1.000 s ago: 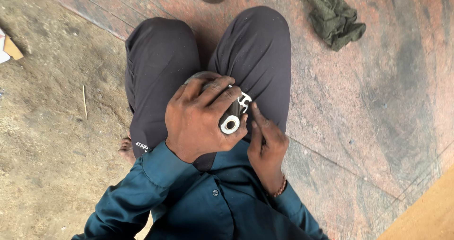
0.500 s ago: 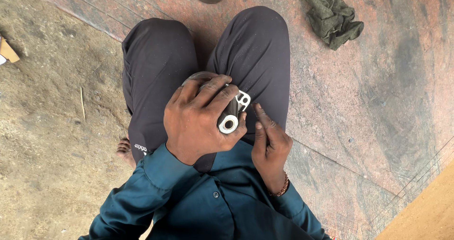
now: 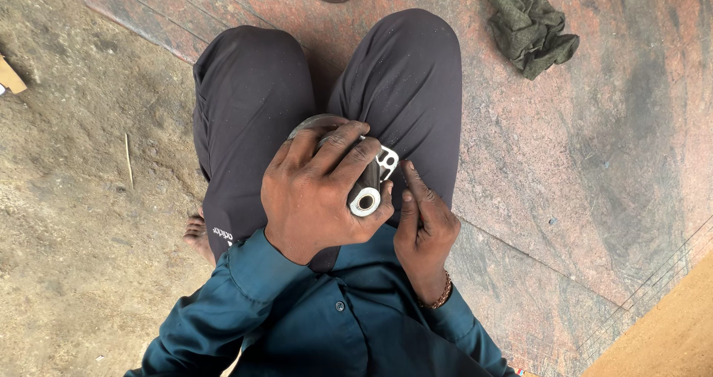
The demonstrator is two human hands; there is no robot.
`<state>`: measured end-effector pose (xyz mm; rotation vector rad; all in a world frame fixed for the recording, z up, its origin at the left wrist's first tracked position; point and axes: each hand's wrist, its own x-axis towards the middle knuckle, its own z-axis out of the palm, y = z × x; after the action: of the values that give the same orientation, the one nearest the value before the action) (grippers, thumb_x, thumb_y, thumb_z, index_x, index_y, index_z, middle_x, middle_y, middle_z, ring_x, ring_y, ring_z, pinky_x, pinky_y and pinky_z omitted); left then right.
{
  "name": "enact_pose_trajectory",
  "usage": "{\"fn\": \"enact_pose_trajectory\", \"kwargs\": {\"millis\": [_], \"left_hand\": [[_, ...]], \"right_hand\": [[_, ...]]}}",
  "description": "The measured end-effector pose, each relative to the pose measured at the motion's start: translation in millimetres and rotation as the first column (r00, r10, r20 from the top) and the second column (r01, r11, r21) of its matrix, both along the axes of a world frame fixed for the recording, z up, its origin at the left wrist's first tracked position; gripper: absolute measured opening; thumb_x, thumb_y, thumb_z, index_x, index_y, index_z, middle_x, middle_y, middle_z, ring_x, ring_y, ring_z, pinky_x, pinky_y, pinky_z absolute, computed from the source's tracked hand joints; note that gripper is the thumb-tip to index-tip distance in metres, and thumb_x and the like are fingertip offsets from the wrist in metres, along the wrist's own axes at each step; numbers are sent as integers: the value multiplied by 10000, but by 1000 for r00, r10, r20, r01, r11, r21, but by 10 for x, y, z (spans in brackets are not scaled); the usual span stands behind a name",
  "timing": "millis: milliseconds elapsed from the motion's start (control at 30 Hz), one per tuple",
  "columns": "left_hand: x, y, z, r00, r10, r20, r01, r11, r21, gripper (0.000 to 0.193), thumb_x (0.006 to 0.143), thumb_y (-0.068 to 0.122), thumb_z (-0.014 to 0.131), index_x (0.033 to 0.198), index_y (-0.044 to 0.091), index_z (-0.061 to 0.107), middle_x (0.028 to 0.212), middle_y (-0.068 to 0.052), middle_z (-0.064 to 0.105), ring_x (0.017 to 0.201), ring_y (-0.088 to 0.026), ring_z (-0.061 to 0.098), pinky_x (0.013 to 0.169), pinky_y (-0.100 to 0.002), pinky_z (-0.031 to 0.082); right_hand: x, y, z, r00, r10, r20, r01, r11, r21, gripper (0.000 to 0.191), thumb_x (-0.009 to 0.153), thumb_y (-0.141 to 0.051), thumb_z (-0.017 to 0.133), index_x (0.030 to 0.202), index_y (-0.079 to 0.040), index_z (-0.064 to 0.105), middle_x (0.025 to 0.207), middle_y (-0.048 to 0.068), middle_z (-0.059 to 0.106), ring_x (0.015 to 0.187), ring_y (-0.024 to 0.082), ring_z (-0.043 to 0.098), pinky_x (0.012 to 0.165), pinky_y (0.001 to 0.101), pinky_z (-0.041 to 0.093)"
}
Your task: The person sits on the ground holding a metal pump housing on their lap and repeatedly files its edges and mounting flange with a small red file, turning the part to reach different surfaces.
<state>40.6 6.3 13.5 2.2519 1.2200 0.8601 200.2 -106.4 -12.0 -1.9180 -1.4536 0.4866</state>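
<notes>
- The metal part point(image 3: 369, 184) is a dark, roughly cylindrical piece, pretty grimy looking, held over the lap between the two knees.
- One end faces up toward the camera: a bright silvery ring with a dark hole in the middle.
- Just past that, a shiny bracket-like bit with small cutouts sticks out on the right side.
- A rounded grey edge of it peeks out at the far side; most of the body is covered, so the full shape is hard to tell.
</notes>
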Motion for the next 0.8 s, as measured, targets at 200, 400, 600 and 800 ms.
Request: {"fn": "enact_pose_trajectory", "kwargs": {"millis": [200, 400, 600, 800], "left_hand": [[1, 1, 6, 1000, -3, -6, 3, 1000, -18, 392, 797, 371, 790, 1079, 99, 786, 1223, -70, 717, 1145, -299, 665, 914, -450, 607], [-1, -3, 10, 1000, -15, -4, 15, 1000, -9, 406, 794, 377, 797, 1085, 96, 788, 1232, -74, 713, 1158, -304, 657, 929, -455, 602], [-15, 3, 7, 1000, -21, 4, 21, 999, -24, 403, 815, 364, 798, 1106, 86, 786, 1243, -78, 711, 1178, -306, 655, 964, -458, 607], [2, 16, 19, 1000, -14, -7, 14, 1000, -3, 400, 770, 356, 813, 1075, 96, 790, 1207, -82, 720, 1139, -314, 659, 932, -465, 603]], "right_hand": [[-9, 14, 15, 1000, -4, 23, 5, 1000, -14, 315, 1028, 1, 623, 1337, -29, 678, 1203, 164, 767, 871, 176, 769, 733, 297, 588], [-25, 18, 18, 999, -14, 32, 15, 1000, -20, 344, 1018, 16, 625, 1354, -39, 675, 1072, 153, 774, 744, 156, 708, 648, 296, 537], [-31, -8, -3, 994, -57, 90, 63, 996, -64, 366, 989, 33, 642, 1338, -51, 710, 891, 127, 744, 652, 171, 648, 607, 318, 503], [-43, 12, -24, 996, -36, 79, 38, 999, -18, 360, 994, 36, 621, 1340, -32, 689, 949, 129, 760, 716, 153, 709, 633, 298, 542]]}}
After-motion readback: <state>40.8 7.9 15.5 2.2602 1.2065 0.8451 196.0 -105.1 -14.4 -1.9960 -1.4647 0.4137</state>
